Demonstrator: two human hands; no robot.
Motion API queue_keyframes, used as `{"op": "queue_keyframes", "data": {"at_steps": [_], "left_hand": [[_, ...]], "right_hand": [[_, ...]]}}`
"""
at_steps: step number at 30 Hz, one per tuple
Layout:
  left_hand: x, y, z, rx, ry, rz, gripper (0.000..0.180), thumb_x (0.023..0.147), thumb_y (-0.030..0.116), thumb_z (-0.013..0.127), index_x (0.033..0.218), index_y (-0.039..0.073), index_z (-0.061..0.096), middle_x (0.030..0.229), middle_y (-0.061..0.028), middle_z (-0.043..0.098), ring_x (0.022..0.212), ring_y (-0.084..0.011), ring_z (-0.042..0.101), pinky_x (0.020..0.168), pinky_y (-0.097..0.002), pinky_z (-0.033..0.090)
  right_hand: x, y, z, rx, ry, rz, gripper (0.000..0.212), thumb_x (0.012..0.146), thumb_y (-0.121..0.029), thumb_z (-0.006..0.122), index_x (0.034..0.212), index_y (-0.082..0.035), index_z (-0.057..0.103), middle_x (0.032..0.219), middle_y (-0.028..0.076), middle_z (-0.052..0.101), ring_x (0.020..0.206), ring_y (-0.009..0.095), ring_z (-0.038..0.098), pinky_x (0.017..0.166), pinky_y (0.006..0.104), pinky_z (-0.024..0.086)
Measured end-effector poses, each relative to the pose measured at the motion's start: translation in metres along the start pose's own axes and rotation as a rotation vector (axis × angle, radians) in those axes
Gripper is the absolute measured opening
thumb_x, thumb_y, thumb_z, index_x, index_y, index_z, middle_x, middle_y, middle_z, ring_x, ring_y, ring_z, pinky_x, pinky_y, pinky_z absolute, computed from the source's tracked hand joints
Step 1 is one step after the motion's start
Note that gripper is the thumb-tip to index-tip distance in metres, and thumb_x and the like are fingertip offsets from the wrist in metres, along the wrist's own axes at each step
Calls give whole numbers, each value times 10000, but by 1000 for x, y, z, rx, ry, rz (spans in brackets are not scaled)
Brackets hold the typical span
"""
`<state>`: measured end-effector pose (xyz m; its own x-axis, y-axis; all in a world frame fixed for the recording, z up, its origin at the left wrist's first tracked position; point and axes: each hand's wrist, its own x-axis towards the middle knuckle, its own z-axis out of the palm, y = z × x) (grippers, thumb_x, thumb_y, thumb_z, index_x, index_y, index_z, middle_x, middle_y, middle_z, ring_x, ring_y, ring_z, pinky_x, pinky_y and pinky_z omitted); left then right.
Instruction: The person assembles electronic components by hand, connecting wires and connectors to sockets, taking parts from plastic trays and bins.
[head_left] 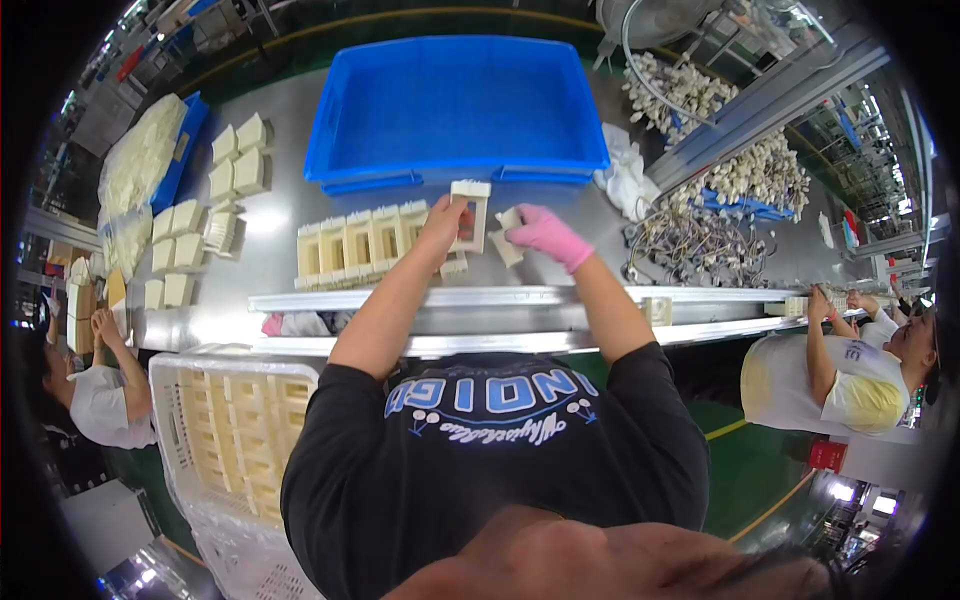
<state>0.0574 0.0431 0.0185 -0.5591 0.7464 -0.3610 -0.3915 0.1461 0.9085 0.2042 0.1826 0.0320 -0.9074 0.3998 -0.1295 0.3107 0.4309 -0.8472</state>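
My bare left hand (445,230) is closed on the side of a cream plastic frame (480,190), which stands upright with an opening in its middle. To the right, my right hand (548,236) wears a pink glove and pinches a smaller cream plastic piece (507,246). A small gap separates that piece from the frame. Beside my left hand, several similar cream frames (345,245) stand in a row along the table. Another small cream part (454,265) lies just below the held frame. My fingertips on the frame are partly hidden.
A large blue bin (455,165) stands behind my hands. Stacked cream covers (188,220) lie left; wired parts (690,245) are heaped right. Metal rails (500,297) edge the table. A white crate (170,400) of frames stands lower left. Co-workers (850,370) flank both sides.
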Motion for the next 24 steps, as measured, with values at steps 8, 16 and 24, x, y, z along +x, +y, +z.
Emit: {"op": "queue_keyframes", "data": {"at_steps": [8, 16, 24], "left_hand": [[-24, -16, 35, 152, -140, 272, 329, 935, 339, 424, 1028, 24, 401, 914, -116, 531, 800, -154, 527, 635, -305, 458], [-35, -13, 35, 143, -214, 334, 339, 971, 337, 317, 1172, 75, 391, 989, -67, 517, 841, -129, 512, 667, -252, 448], [-41, -8, 34, -129, -305, 33, 351, 941, 299, 415, 1227, 99, 383, 1119, -63, 495, 984, -142, 512, 770, -302, 470]], "right_hand": [[-40, -53, 4, 390, 82, 204, 234, 809, -201, 580, 931, -1, 569, 622, 47, 569, 512, 122, 555, 462, 261, 435], [-52, -51, 41, -18, 532, -276, 417, 803, -128, 560, 1175, -17, 409, 729, 145, 586, 661, 337, 595, 566, 404, 452], [-59, -74, 17, 26, 289, -233, 449, 793, -50, 561, 1218, -11, 420, 652, 47, 530, 522, 128, 510, 494, 274, 408]]}}
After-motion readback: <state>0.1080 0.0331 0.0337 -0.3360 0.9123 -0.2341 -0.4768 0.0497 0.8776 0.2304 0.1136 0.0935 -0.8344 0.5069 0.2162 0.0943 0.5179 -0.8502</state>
